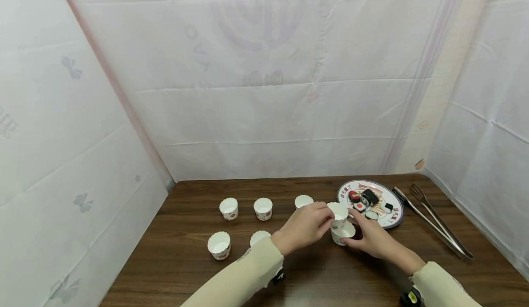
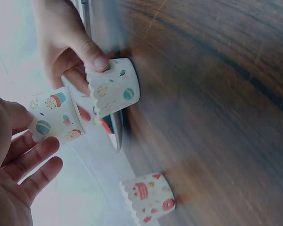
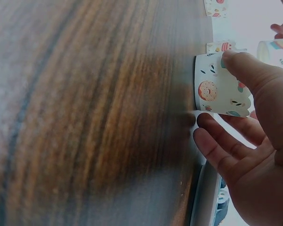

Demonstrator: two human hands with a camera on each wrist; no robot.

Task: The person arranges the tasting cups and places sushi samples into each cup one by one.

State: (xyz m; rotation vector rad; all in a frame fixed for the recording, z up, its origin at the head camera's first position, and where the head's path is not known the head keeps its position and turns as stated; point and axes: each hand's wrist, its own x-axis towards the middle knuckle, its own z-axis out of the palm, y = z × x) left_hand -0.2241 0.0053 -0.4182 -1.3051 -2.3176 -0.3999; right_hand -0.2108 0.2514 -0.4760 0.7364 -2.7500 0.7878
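My left hand [image 1: 306,224] pinches a white paper baking cup [image 1: 339,210] by its scalloped side. The cup shows cupcake and macaron prints in the left wrist view and is held up off the table. Just below it, my right hand [image 1: 369,239] grips a second baking cup [image 1: 344,235], thumb on one side and fingers on the other. That lower cup [image 3: 221,84] stands upright, with its base right at the table surface. In the head view the upper cup overlaps the lower one's far rim.
On the brown wooden table [image 1: 186,233], several more baking cups, such as one at the back left [image 1: 229,209] and one at the front left [image 1: 219,246], stand in two rows. A plate [image 1: 397,217] with sushi pieces and metal tongs [image 1: 434,222] lie at the right.
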